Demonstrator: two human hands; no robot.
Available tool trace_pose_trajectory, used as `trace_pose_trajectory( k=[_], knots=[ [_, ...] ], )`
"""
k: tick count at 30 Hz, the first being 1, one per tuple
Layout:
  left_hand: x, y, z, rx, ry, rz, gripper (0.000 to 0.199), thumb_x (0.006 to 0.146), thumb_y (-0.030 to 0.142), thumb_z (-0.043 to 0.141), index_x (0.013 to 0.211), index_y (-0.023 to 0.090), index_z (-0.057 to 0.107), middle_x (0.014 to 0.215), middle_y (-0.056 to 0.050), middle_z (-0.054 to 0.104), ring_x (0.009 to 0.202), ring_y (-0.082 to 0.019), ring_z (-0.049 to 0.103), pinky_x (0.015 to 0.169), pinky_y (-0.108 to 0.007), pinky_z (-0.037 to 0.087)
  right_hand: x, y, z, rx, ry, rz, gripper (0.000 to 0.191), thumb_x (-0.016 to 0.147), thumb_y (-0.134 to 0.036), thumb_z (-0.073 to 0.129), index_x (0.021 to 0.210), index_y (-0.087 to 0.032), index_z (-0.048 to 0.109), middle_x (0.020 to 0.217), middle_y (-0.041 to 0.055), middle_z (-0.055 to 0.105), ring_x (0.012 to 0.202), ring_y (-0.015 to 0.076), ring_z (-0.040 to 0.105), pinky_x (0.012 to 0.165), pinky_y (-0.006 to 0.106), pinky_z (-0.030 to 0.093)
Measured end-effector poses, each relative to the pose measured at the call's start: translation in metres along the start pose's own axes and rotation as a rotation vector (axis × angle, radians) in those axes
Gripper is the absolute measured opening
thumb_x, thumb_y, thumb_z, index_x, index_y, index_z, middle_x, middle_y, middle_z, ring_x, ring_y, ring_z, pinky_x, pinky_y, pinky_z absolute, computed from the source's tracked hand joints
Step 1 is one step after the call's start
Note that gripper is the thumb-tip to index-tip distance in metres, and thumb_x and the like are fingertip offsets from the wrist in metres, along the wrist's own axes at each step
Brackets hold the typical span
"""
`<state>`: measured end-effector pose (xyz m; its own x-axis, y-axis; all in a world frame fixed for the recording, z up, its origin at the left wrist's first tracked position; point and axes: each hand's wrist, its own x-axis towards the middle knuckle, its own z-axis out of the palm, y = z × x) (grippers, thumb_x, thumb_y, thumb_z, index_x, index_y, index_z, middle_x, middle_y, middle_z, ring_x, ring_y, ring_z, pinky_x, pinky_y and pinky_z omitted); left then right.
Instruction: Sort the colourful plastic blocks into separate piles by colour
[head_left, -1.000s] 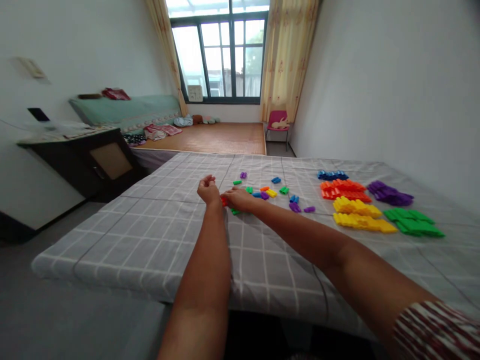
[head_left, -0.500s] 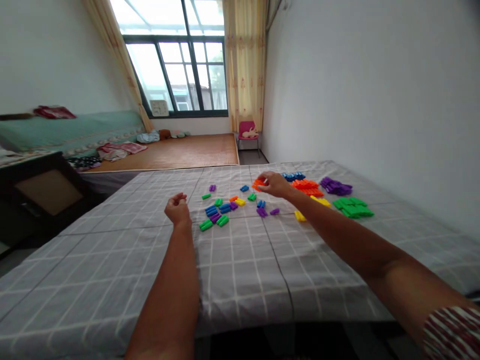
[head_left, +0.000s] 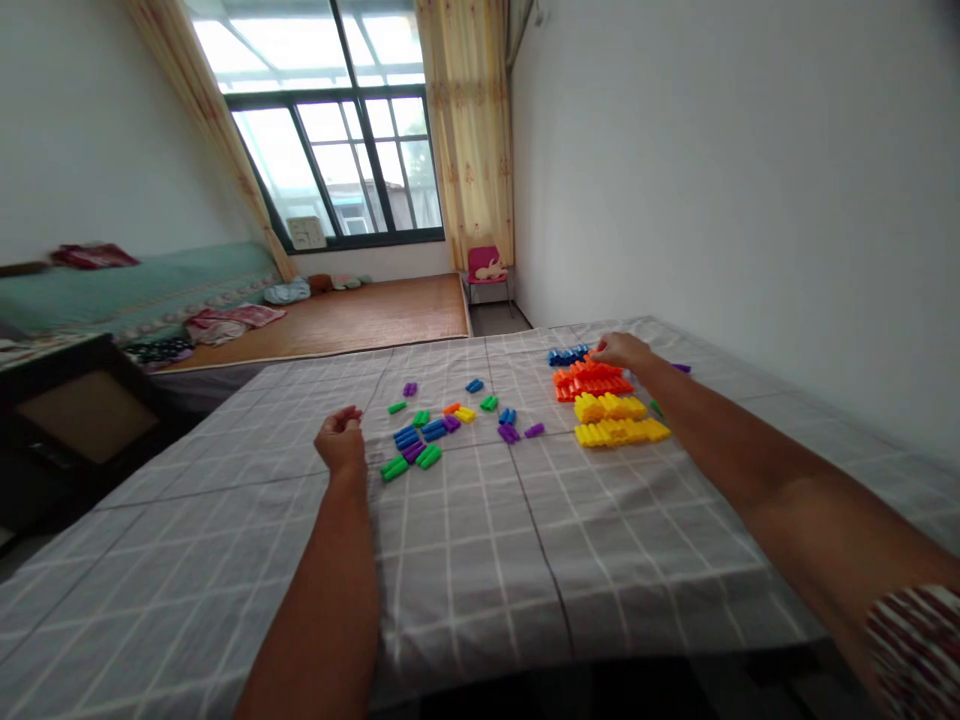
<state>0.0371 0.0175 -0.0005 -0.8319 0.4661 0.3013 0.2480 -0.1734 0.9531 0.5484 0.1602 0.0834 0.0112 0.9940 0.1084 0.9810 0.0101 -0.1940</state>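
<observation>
My right hand (head_left: 624,350) reaches to the back of the orange pile (head_left: 592,382), its fingers pinched on an orange plastic piece (head_left: 594,355) that touches or nearly touches the pile. My left hand (head_left: 340,440) hovers over the cloth at left, fingers curled together with nothing visible in them. Just right of it lie loose small tube-like plastic pieces, mostly in pairs: green (head_left: 394,468), blue (head_left: 406,437), purple (head_left: 413,452), yellow (head_left: 466,415) and orange (head_left: 451,408). Yellow rows (head_left: 621,432) lie in front of the orange pile, dark blue ones (head_left: 568,355) behind it.
A grey checked cloth (head_left: 465,540) covers the table. My right forearm mostly hides a purple pile (head_left: 681,368) and a green one (head_left: 657,408). A white wall stands at right; beyond the table are a low bed (head_left: 390,310) and a pink chair (head_left: 484,258).
My right hand has carried the orange piece rightward from among the loose pieces to the orange pile. My left hand stays curled in about the same place. The view has shifted slightly.
</observation>
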Motion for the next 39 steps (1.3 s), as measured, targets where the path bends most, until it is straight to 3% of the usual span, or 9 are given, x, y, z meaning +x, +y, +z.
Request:
trace_pose_trajectory(
  k=[7, 12, 16, 20, 24, 28, 31, 34, 39],
  knots=[
    [0.002, -0.003, -0.001, 0.000, -0.006, -0.002, 0.035, 0.065, 0.017, 0.051, 0.096, 0.013, 0.067, 0.086, -0.008, 0.072, 0.081, -0.018, 0.069, 0.064, -0.026, 0.054, 0.019, 0.006, 0.007, -0.119, -0.074, 0.038, 0.047, 0.079, -0.059, 0.055, 0.095, -0.019, 0.074, 0.097, 0.0124, 0.072, 0.084, 0.0239, 0.065, 0.064, 0.029, 0.041],
    [-0.003, -0.001, 0.002, -0.023, -0.022, -0.006, 0.033, 0.067, 0.015, 0.051, 0.095, 0.013, 0.067, 0.087, -0.008, 0.072, 0.080, -0.017, 0.069, 0.067, -0.026, 0.055, 0.016, -0.004, -0.009, -0.117, 0.104, -0.011, 0.049, 0.086, -0.057, 0.047, 0.098, -0.018, 0.073, 0.096, 0.0135, 0.072, 0.084, 0.0233, 0.065, 0.063, 0.028, 0.041],
    [-0.008, 0.003, 0.006, -0.049, -0.057, -0.030, 0.031, 0.067, 0.012, 0.051, 0.093, 0.013, 0.068, 0.084, -0.008, 0.073, 0.081, -0.017, 0.069, 0.070, -0.027, 0.055, 0.000, -0.070, 0.002, -0.079, 0.152, -0.395, 0.037, 0.090, -0.043, 0.047, 0.102, -0.018, 0.072, 0.097, 0.0101, 0.073, 0.084, 0.0196, 0.065, 0.068, 0.026, 0.042],
    [-0.011, 0.003, 0.006, -0.086, -0.092, -0.067, 0.029, 0.067, 0.011, 0.052, 0.092, 0.013, 0.068, 0.083, -0.007, 0.073, 0.082, -0.017, 0.069, 0.071, -0.027, 0.055, -0.033, -0.166, 0.043, -0.022, -0.049, -0.835, 0.028, 0.088, -0.031, 0.054, 0.109, -0.022, 0.070, 0.102, 0.0052, 0.073, 0.088, 0.0168, 0.066, 0.075, 0.024, 0.044],
    [-0.013, 0.002, 0.005, -0.101, -0.103, -0.084, 0.029, 0.068, 0.011, 0.052, 0.092, 0.013, 0.068, 0.085, -0.007, 0.073, 0.083, -0.017, 0.069, 0.071, -0.027, 0.055, -0.057, -0.241, 0.084, -0.052, -0.111, -0.844, 0.034, 0.090, -0.029, 0.051, 0.120, -0.022, 0.067, 0.113, 0.0073, 0.071, 0.100, 0.0196, 0.065, 0.080, 0.025, 0.045],
    [-0.014, 0.003, 0.006, -0.096, -0.135, -0.086, 0.030, 0.068, 0.011, 0.051, 0.092, 0.013, 0.068, 0.086, -0.008, 0.074, 0.082, -0.016, 0.069, 0.070, -0.027, 0.055, -0.069, -0.274, 0.097, -0.153, -0.169, -0.811, 0.033, 0.086, -0.028, 0.057, 0.115, -0.019, 0.070, 0.112, 0.0107, 0.071, 0.102, 0.0240, 0.065, 0.078, 0.027, 0.046],
    [-0.016, 0.004, 0.008, -0.093, -0.151, -0.098, 0.031, 0.067, 0.012, 0.051, 0.093, 0.013, 0.068, 0.087, -0.009, 0.074, 0.081, -0.017, 0.069, 0.069, -0.027, 0.054, -0.080, -0.272, 0.088, -0.139, -0.130, -0.805, 0.027, 0.084, -0.028, 0.059, 0.107, -0.020, 0.072, 0.108, 0.0109, 0.071, 0.100, 0.0252, 0.064, 0.077, 0.029, 0.046],
    [-0.019, 0.004, 0.009, -0.065, -0.209, -0.105, 0.032, 0.066, 0.016, 0.053, 0.094, 0.013, 0.068, 0.088, -0.009, 0.074, 0.079, -0.018, 0.069, 0.067, -0.027, 0.054, -0.086, -0.243, 0.066, 0.015, 0.024, -0.817, 0.026, 0.088, -0.028, 0.056, 0.108, -0.020, 0.070, 0.110, 0.0103, 0.069, 0.102, 0.0216, 0.062, 0.082, 0.028, 0.045],
    [-0.029, 0.012, 0.012, 0.114, -0.433, 0.063, 0.028, 0.067, 0.016, 0.053, 0.090, 0.014, 0.070, 0.084, -0.007, 0.074, 0.080, -0.019, 0.069, 0.074, -0.029, 0.054, -0.067, -0.126, 0.021, 0.142, 0.131, -0.576, 0.026, 0.088, -0.029, 0.056, 0.106, -0.017, 0.069, 0.095, 0.0067, 0.071, 0.084, 0.0153, 0.064, 0.075, 0.024, 0.044]
  ],
)
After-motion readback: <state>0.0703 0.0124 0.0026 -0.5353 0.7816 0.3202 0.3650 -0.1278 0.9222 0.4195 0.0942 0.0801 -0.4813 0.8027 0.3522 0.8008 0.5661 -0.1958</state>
